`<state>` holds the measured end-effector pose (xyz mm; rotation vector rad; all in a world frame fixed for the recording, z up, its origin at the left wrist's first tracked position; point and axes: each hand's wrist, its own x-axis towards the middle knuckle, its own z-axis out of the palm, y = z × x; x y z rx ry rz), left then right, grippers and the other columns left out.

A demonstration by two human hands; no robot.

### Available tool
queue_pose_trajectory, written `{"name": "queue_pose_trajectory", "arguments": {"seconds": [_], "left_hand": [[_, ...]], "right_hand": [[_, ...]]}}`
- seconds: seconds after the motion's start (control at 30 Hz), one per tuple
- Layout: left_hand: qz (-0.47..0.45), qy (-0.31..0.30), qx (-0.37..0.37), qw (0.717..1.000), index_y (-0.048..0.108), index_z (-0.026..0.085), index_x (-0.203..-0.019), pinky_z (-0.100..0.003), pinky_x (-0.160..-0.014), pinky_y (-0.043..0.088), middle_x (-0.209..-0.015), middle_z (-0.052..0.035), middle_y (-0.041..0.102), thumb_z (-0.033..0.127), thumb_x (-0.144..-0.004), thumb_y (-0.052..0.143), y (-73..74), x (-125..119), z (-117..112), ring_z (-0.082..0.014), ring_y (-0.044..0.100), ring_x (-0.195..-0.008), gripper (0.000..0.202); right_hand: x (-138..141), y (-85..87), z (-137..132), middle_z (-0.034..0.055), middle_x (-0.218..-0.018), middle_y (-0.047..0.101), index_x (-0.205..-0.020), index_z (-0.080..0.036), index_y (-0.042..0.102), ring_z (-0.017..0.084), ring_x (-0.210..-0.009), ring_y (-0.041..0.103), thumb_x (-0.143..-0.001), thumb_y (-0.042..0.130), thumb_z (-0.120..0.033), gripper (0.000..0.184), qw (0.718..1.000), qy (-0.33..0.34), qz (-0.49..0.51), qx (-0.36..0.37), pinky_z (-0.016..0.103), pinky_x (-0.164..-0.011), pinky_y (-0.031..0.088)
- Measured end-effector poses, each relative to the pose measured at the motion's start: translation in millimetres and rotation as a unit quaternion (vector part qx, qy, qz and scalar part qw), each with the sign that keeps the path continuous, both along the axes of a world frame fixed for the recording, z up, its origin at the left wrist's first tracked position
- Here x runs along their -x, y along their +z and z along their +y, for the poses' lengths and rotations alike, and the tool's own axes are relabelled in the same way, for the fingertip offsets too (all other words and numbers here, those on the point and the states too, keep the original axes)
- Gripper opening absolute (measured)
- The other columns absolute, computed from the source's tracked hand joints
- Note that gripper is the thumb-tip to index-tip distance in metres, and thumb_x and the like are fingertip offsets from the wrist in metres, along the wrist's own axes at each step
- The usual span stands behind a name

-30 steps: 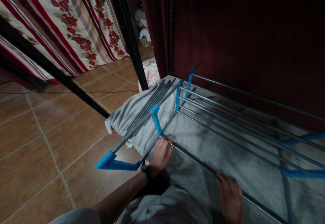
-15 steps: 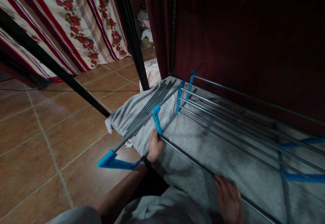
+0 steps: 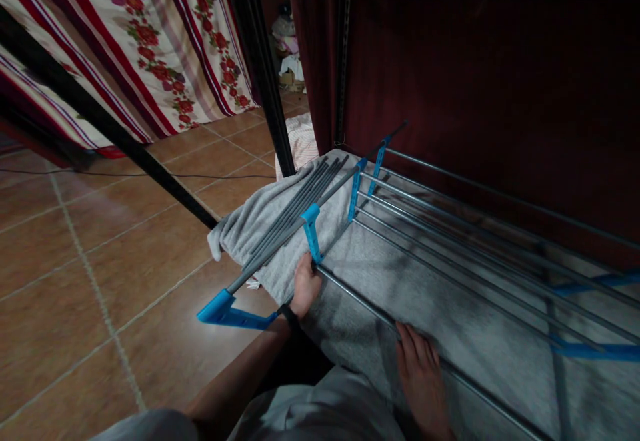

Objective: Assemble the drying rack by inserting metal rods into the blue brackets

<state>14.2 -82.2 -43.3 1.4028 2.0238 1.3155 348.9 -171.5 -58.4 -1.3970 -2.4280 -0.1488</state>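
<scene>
A metal drying rack point(image 3: 450, 227) with blue plastic joints stands in front of me, and a grey towel point(image 3: 440, 307) lies spread beneath its rails. My left hand point(image 3: 305, 284) grips the towel's edge at the rack's near-left corner, beside a blue joint point(image 3: 313, 231), fingers curled. My right hand point(image 3: 423, 377) lies flat on the towel against the nearest rail, fingers stretched out. The rack's folded side wing point(image 3: 280, 227) lies over the towel's left end, which hangs down over the floor.
Brown floor tiles point(image 3: 100, 261) stretch to the left. A floral striped cloth point(image 3: 150, 47) hangs at the back left behind black diagonal poles point(image 3: 100, 121). A dark red curtain point(image 3: 475, 74) closes the back behind the rack. A pale cloth bundle point(image 3: 300, 141) lies on the floor.
My right hand has slid left along the nearest rail, flat on the towel. My left hand has turned from lying over the rail to gripping the towel edge at the corner.
</scene>
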Motion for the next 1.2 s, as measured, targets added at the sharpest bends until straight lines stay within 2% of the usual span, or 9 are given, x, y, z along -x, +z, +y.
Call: {"name": "queue_pose_trajectory", "arguments": {"seconds": [0.1,0.27,0.37,0.5,0.67,0.87,0.97,1.1,1.2], "left_hand": [[0.004,0.002,0.006,1.0,0.065,0.022,-0.107,-0.04,-0.103,0.052,-0.111,-0.0063,0.07,-0.003,-0.071,0.051,1.8,-1.0,-1.2,-0.0234,0.065,-0.109,0.045],[0.016,0.003,0.022,1.0,0.065,0.022,-0.111,-0.043,-0.107,0.05,-0.115,-0.0071,0.071,-0.001,-0.071,0.05,4.3,-1.5,-3.8,-0.0249,0.065,-0.115,0.048],[0.015,0.007,0.033,0.999,0.065,0.022,-0.111,-0.043,-0.107,0.05,-0.114,-0.0075,0.071,0.001,-0.073,0.051,3.6,-1.9,-4.3,-0.0253,0.065,-0.114,0.045],[0.011,0.008,0.036,0.999,0.065,0.02,-0.111,-0.045,-0.106,0.05,-0.112,-0.0095,0.071,0.002,-0.076,0.049,0.8,-2.4,-3.9,-0.026,0.065,-0.112,0.042],[0.004,0.009,0.03,1.0,0.065,0.019,-0.114,-0.046,-0.11,0.048,-0.119,-0.0116,0.071,0.003,-0.077,0.049,-1.8,-3.0,-3.8,-0.0271,0.064,-0.118,0.044],[-0.004,0.008,0.026,1.0,0.065,0.02,-0.114,-0.044,-0.109,0.048,-0.118,-0.0105,0.071,0.003,-0.078,0.049,-0.7,-3.4,-4.0,-0.0261,0.064,-0.116,0.043],[0.002,0.014,0.037,0.999,0.065,0.019,-0.112,-0.043,-0.106,0.049,-0.114,-0.0101,0.071,0.005,-0.079,0.051,1.6,-3.4,-3.4,-0.0256,0.065,-0.112,0.039],[0.007,0.028,0.069,0.997,0.065,0.02,-0.104,-0.043,-0.1,0.05,-0.104,-0.0079,0.071,0.013,-0.083,0.059,3.8,-3.3,-1.7,-0.0256,0.065,-0.104,0.024],[0.007,0.03,0.069,0.997,0.065,0.02,-0.106,-0.043,-0.1,0.05,-0.103,-0.0077,0.071,0.013,-0.083,0.06,3.4,-2.9,-1.2,-0.0253,0.065,-0.104,0.024]], "right_hand": [[51.8,11.5,13.5,0.0121,-0.144,0.065,-0.151,-0.021,0.052,0.026,-0.127,0.062,-0.099,0.037,-0.011,0.055,0.998,0.0,0.014,0.068,0.045,-0.11,0.048],[131.5,34.5,53.6,0.0132,-0.145,0.063,-0.155,-0.021,0.049,0.025,-0.126,0.063,-0.098,0.033,-0.008,0.061,0.986,0.033,0.016,0.163,0.043,-0.109,0.051],[164.7,50.8,77.3,0.0144,-0.145,0.063,-0.155,-0.019,0.049,0.024,-0.125,0.065,-0.101,0.032,-0.01,0.057,0.971,0.051,-0.01,0.232,0.039,-0.105,0.054],[193.7,67.2,97.8,0.0142,-0.145,0.061,-0.155,-0.02,0.046,0.022,-0.118,0.068,-0.104,0.03,-0.013,0.054,0.955,0.068,-0.028,0.288,0.035,-0.098,0.056],[210.2,71.8,107.3,0.0125,-0.142,0.06,-0.153,-0.023,0.044,0.019,-0.106,0.073,-0.107,0.024,-0.015,0.052,0.951,0.061,-0.061,0.297,0.032,-0.09,0.058],[209.3,67.2,107.3,0.0121,-0.143,0.06,-0.156,-0.023,0.043,0.019,-0.103,0.073,-0.107,0.021,-0.015,0.054,0.949,0.079,-0.083,0.292,0.032,-0.087,0.058],[205.7,66.0,111.0,0.0106,-0.146,0.06,-0.155,-0.026,0.046,0.019,-0.104,0.073,-0.105,0.023,-0.014,0.056,0.947,0.085,-0.065,0.303,0.033,-0.089,0.058],[199.7,64.2,122.5,0.0081,-0.149,0.061,-0.158,-0.029,0.044,0.019,-0.115,0.07,-0.103,0.026,-0.01,0.061,0.943,0.089,-0.03,0.32,0.033,-0.097,0.056],[196.8,63.2,126.9,0.0084,-0.145,0.064,-0.16,-0.028,0.042,0.018,-0.116,0.069,-0.102,0.029,-0.01,0.062,0.939,0.101,-0.013,0.328,0.034,-0.099,0.055]]}}
